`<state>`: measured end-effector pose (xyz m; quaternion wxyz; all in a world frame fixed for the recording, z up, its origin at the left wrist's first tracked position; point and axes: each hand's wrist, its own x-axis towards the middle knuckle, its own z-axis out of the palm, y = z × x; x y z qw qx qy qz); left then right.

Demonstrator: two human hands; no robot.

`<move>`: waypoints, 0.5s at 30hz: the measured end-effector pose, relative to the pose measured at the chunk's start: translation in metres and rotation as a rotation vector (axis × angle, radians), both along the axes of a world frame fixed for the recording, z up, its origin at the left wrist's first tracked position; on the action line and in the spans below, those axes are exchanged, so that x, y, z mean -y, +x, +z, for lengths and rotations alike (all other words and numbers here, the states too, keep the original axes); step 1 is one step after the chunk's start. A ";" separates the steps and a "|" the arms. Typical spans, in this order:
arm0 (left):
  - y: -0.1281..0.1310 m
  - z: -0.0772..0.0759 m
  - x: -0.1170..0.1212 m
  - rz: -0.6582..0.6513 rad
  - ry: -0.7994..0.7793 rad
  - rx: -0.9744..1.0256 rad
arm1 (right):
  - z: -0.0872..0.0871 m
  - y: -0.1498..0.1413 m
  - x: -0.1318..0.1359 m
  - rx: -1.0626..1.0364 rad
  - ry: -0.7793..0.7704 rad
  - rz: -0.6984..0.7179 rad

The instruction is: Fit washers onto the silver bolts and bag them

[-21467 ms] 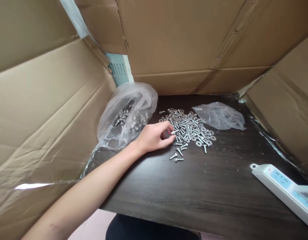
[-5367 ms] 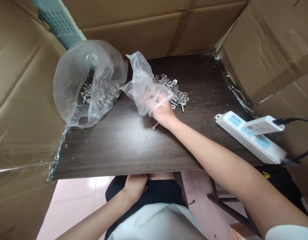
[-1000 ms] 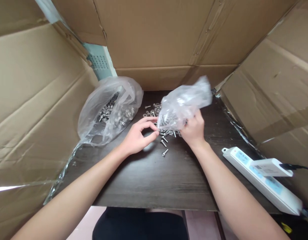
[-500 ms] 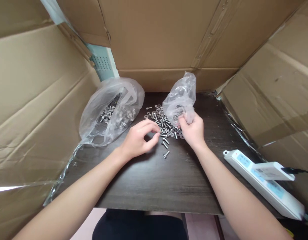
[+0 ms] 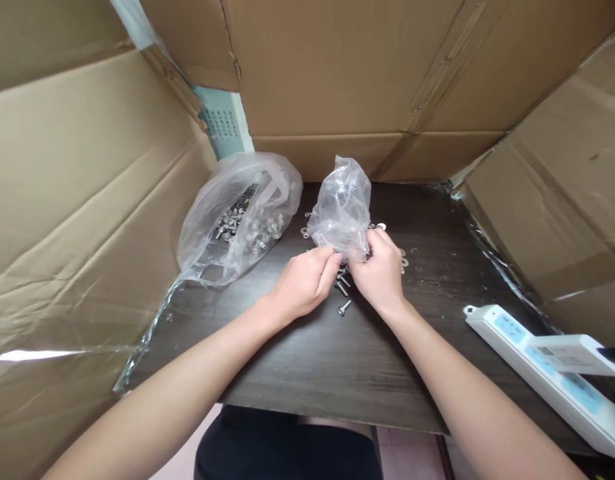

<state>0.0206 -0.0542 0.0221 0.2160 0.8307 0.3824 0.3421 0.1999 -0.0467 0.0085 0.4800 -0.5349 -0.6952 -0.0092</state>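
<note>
A small clear plastic bag (image 5: pixel 341 208) stands upright over a heap of silver screws and washers (image 5: pixel 343 272) on the dark wooden table (image 5: pixel 337 353). My left hand (image 5: pixel 303 283) and my right hand (image 5: pixel 380 270) meet at the bag's lower edge, both pinching the plastic with closed fingers. The bag and my hands hide most of the heap. One loose screw (image 5: pixel 344 308) lies just in front of my hands.
A larger clear bag (image 5: pixel 240 213) holding several screws lies at the back left. Brown cardboard walls (image 5: pixel 87 187) enclose the table on the left, back and right. A white power strip (image 5: pixel 547 373) with a plugged adapter lies at the right front.
My left hand has moved right from the screws and taken hold of the small bag's lower edge beside my right hand. The bag has shifted left over the heap.
</note>
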 end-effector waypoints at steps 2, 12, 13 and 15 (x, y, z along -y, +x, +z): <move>0.002 -0.002 -0.001 0.022 -0.011 -0.019 | 0.000 -0.002 0.002 0.007 0.009 0.014; -0.006 -0.006 -0.007 0.225 -0.022 -0.300 | 0.005 -0.018 0.013 -0.027 0.035 0.124; -0.006 -0.008 -0.007 0.237 -0.014 -0.281 | 0.005 -0.019 0.014 -0.028 0.039 0.139; -0.007 -0.013 -0.008 0.253 0.011 -0.230 | 0.006 -0.021 0.016 -0.032 0.037 0.162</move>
